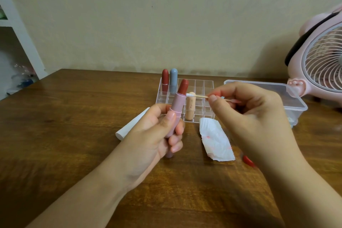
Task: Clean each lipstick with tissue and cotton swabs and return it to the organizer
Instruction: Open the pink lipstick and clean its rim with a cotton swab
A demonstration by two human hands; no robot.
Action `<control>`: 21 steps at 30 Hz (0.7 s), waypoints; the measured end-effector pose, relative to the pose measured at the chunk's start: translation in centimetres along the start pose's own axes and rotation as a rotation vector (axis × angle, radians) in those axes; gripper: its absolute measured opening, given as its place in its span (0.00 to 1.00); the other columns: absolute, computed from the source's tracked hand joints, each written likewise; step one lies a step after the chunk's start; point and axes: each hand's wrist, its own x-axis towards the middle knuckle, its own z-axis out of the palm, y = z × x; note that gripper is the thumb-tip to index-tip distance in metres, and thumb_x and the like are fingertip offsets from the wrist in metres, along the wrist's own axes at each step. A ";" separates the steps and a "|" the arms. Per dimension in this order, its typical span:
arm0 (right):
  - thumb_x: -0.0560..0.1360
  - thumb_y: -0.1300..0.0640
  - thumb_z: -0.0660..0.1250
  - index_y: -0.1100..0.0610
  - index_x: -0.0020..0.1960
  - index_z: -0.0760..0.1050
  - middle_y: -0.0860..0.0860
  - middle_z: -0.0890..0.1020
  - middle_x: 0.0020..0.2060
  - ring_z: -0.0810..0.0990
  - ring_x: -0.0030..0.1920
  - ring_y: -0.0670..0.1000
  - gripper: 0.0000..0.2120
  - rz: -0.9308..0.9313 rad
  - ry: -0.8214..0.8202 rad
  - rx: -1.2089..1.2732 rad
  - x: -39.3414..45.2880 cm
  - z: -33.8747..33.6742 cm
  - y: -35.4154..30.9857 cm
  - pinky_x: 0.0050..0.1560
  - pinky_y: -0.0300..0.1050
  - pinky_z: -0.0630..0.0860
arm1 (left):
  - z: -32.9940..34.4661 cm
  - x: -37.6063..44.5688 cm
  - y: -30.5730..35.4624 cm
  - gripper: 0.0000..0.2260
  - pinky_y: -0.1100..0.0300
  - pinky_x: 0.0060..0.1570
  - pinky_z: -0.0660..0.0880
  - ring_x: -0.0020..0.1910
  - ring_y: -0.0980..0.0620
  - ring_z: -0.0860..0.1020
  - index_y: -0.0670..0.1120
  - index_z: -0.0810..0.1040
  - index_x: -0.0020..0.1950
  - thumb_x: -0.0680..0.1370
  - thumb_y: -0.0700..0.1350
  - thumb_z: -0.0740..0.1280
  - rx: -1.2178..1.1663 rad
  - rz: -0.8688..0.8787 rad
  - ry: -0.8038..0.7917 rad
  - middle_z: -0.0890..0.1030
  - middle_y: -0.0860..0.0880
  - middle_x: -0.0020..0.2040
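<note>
At centre of the head view, the left hand (157,131) grips an uncapped pink lipstick (175,109), tilted toward one o'clock. The right hand (246,109) pinches a cotton swab (196,96), its tip touching the collar below the red bullet. Best practice: light strokes around the rim, avoiding the bullet. The organizer (207,87) waits at twelve o'clock, the stained tissue (216,140) at four.
</note>
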 end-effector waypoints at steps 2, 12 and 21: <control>0.71 0.59 0.67 0.54 0.36 0.78 0.47 0.68 0.22 0.67 0.24 0.43 0.05 0.008 0.002 0.007 0.1 -0.1 0.0 0.26 0.28 0.64 | 0.0 0.0 0.0 0.13 0.58 0.34 0.65 0.30 0.55 0.67 0.45 0.73 0.55 0.75 0.51 0.64 -0.001 0.005 -0.002 0.74 0.49 0.35; 0.72 0.60 0.68 0.54 0.36 0.78 0.48 0.67 0.22 0.66 0.24 0.43 0.07 0.001 -0.001 -0.005 0.1 -0.1 0.0 0.26 0.28 0.63 | 0.3 -0.1 0.0 0.16 0.60 0.30 0.67 0.28 0.55 0.67 0.43 0.75 0.53 0.74 0.53 0.59 0.053 -0.001 0.047 0.74 0.48 0.34; 0.71 0.59 0.68 0.55 0.37 0.78 0.57 0.72 0.29 0.67 0.27 0.45 0.04 -0.016 -0.024 -0.048 -0.1 0.1 -0.1 0.27 0.31 0.64 | 0.4 -0.1 0.2 0.13 0.61 0.28 0.66 0.28 0.55 0.63 0.44 0.73 0.53 0.72 0.48 0.67 -0.057 -0.013 -0.005 0.72 0.48 0.33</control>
